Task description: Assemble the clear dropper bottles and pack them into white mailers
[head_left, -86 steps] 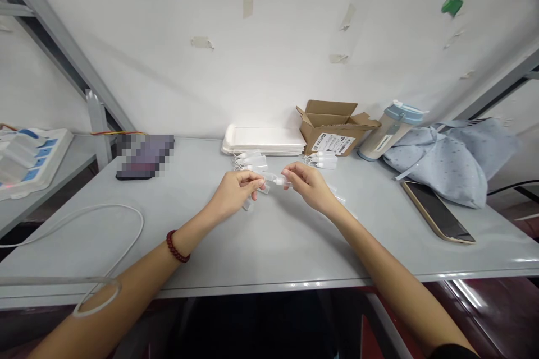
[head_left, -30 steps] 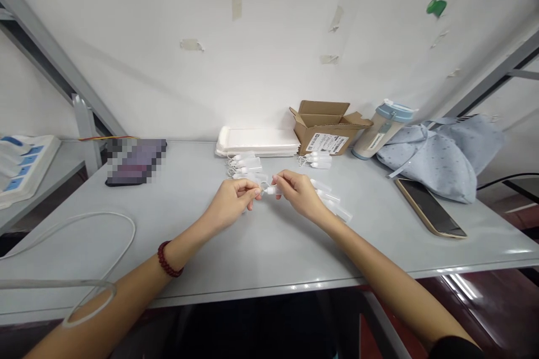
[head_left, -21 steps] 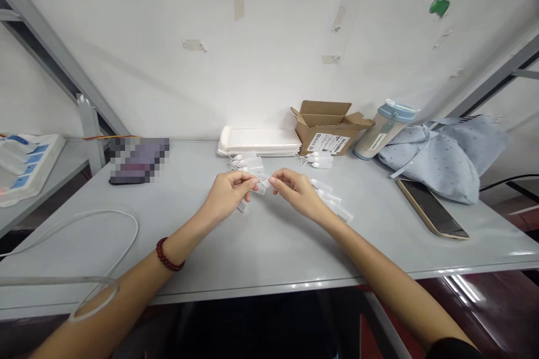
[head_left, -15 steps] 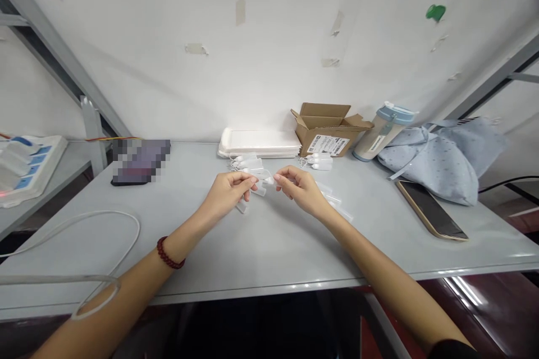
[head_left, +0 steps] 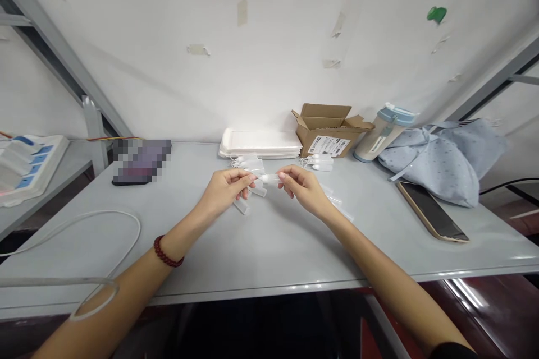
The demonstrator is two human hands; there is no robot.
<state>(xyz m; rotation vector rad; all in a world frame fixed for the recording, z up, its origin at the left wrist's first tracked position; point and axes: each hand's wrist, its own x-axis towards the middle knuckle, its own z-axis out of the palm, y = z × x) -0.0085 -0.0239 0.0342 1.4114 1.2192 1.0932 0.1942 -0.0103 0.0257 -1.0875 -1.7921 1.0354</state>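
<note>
Above the middle of the table, both hands are on a small translucent tube with a white tip (head_left: 270,178). My right hand (head_left: 304,190) is closed, with thumb and fingertips pinching the clear body end. On the white-tip side my left hand (head_left: 227,192) is closed in a pinch; its fingertips cover whether it grips the tip or a thin cord. Similar white-tipped tubes (head_left: 250,164) lie behind my left hand, and another clear tube (head_left: 242,206) lies under it. A second group of tubes (head_left: 322,164) is behind my right hand, with more clear tubes (head_left: 339,205) beside that wrist.
At the wall stand a stack of white trays (head_left: 263,143), an open cardboard box (head_left: 324,140) and a tilted bottle (head_left: 381,132). A blue cloth bag (head_left: 438,162) and a phone (head_left: 432,210) are on the right. On the left lie a pixelated dark object (head_left: 141,162) and a white cable (head_left: 137,224).
My right fingers have shifted slightly right from the white tip, so more of the tube's clear body shows between the hands. My left hand has barely moved.
</note>
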